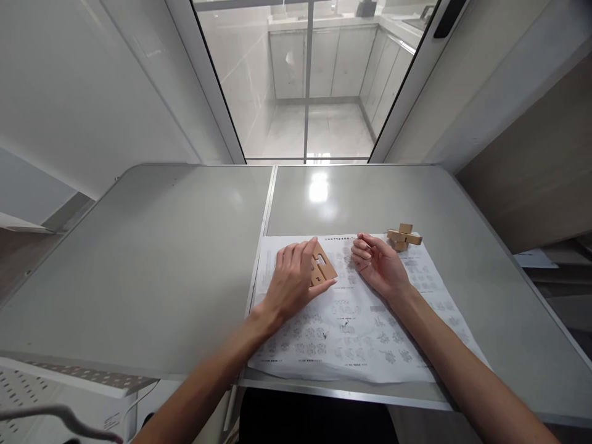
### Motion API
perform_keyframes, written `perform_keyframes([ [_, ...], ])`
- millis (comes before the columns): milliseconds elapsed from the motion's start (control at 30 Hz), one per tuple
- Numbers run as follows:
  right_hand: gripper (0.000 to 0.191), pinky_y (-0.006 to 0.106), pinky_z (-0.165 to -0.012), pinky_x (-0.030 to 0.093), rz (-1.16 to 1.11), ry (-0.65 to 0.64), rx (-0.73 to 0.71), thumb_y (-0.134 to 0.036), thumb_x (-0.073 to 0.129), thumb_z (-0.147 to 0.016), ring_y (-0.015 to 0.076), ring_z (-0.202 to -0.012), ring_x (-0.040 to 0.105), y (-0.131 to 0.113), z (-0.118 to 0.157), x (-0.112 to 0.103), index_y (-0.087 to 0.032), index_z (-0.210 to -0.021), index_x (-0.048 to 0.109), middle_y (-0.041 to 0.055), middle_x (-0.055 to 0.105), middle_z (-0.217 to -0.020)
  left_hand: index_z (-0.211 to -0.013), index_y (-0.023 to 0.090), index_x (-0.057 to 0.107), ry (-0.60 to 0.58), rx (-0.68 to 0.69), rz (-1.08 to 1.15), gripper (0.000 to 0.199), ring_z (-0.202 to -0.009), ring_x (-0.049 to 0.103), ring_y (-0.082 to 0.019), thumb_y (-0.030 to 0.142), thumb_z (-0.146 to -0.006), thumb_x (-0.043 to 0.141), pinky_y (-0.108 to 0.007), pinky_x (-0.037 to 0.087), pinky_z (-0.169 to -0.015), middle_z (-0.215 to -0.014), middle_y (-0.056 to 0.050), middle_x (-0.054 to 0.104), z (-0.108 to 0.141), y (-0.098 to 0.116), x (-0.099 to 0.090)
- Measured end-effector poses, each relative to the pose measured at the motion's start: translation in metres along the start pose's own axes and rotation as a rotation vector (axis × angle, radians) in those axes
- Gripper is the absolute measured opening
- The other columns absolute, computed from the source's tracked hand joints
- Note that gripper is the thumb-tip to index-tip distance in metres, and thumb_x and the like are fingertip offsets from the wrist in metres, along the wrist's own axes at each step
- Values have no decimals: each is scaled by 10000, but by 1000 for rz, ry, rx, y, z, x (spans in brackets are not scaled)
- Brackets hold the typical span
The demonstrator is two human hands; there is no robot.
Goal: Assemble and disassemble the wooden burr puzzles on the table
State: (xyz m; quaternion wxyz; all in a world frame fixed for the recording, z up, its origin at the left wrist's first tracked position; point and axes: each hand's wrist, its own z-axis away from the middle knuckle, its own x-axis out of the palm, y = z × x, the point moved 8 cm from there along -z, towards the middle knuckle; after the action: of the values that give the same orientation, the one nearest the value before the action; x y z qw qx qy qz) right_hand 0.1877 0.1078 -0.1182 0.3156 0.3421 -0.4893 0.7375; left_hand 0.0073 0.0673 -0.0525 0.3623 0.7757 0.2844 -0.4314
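Observation:
My left hand (293, 271) grips a flat wooden puzzle piece (327, 269) with cut-out slots and a small number-like mark; fingers lie over its left part and the thumb runs along its lower edge. To the right, my right hand (378, 262) is palm up with its fingers curled, thumb and fingertips together; what they hold, if anything, is too small to make out. Both hands are over a large printed sheet (342, 357) covered in small diagrams. An interlocked wooden block puzzle (404, 237) rests at the sheet's upper right corner, just beyond my right hand.
The grey table (152, 265) has a metal seam running front to back, left of the sheet. Behind the far edge is a glass door (287, 129) with a frame. A shelf (559, 253) stands at the right, and a cable (60, 412) hangs at the lower left.

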Motion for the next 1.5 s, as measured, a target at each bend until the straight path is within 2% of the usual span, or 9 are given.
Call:
perform_keyframes([
  [233, 186, 145, -464, 495, 28, -23, -16, -171, 839, -849, 58, -524, 492, -1, 0, 1, -213, -879, 660, -61, 571, -711, -1664, 209, 215, -119, 112, 102, 1045, -1262, 621, -390, 585, -894, 813, -565, 477, -1096, -1383, -187, 635, -11, 4, 28],
  [467, 229, 160, -502, 498, 145, -16, -49, -220, 883, -825, 59, -534, 502, -3, 0, 4, -193, -812, 657, -45, 583, -709, -1674, 233, 181, -120, 91, 200, 1128, -1309, 597, -386, 592, -845, 857, -574, 485, -1122, -1423, -184, 608, -12, -1, 26],
  [567, 219, 188, -452, 444, 362, 24, -142, -322, 880, -863, 74, -512, 481, -10, 3, 1, -208, -854, 693, -34, 604, -713, -1675, 222, 178, -141, 77, 233, 1211, -1345, 567, -407, 623, -783, 892, -602, 476, -1144, -1474, -204, 569, -10, -9, 23],
  [700, 196, 222, -443, 385, 821, 85, -367, -398, 832, -925, 109, -514, 468, -21, 11, 6, -235, -877, 733, -24, 615, -667, -1663, 205, 236, -159, 37, 250, 1234, -1382, 536, -426, 616, -728, 928, -619, 465, -1167, -1493, -214, 553, -6, -23, 15],
  [833, 150, 268, -508, 396, 1157, 31, -505, -356, 825, -916, 144, -562, 474, -17, 18, 20, -251, -838, 751, -21, 608, -638, -1611, 221, 360, -167, 15, 264, 1134, -1411, 519, -427, 619, -715, 931, -634, 446, -1192, -1494, -197, 561, -1, -35, 9],
  [967, 118, 293, -542, 401, 1341, -41, -519, -351, 771, -953, 153, -561, 483, -7, 20, 28, -267, -875, 744, -25, 615, -627, -1501, 209, 491, -159, 32, 256, 967, -1412, 518, -405, 615, -735, 920, -611, 434, -1213, -1478, -186, 576, 0, -38, 7],
  [1167, 34, 297, -557, 394, 1350, -69, -519, -316, 795, -942, 156, -550, 499, -4, 20, 31, -290, -942, 773, -25, 651, -648, -1476, 211, 515, -157, 27, 249, 926, -1400, 528, -408, 605, -740, 916, -618, 439, -1198, -1465, -189, 584, 1, -36, 9],
  [1367, 166, 306, -575, 408, 1265, -63, -527, -228, 887, -839, 158, -588, 462, -4, 22, 32, -302, -965, 808, -5, 645, -775, -1431, 203, 551, -126, 14, 232, 886, -1399, 518, -415, 612, -734, 915, -616, 444, -1192, -1451, -188, 583, 1, -37, 6],
  [1500, 182, 331, -643, 485, 1333, -107, -551, -248, 873, -863, 186, -680, 514, -3, 23, 35, -324, -1011, 797, 24, 653, -888, -1400, 213, 573, -135, 14, 258, 830, -1387, 524, -400, 582, -742, 918, -596, 468, -1178, -1440, -175, 586, 1, -36, 6],
])
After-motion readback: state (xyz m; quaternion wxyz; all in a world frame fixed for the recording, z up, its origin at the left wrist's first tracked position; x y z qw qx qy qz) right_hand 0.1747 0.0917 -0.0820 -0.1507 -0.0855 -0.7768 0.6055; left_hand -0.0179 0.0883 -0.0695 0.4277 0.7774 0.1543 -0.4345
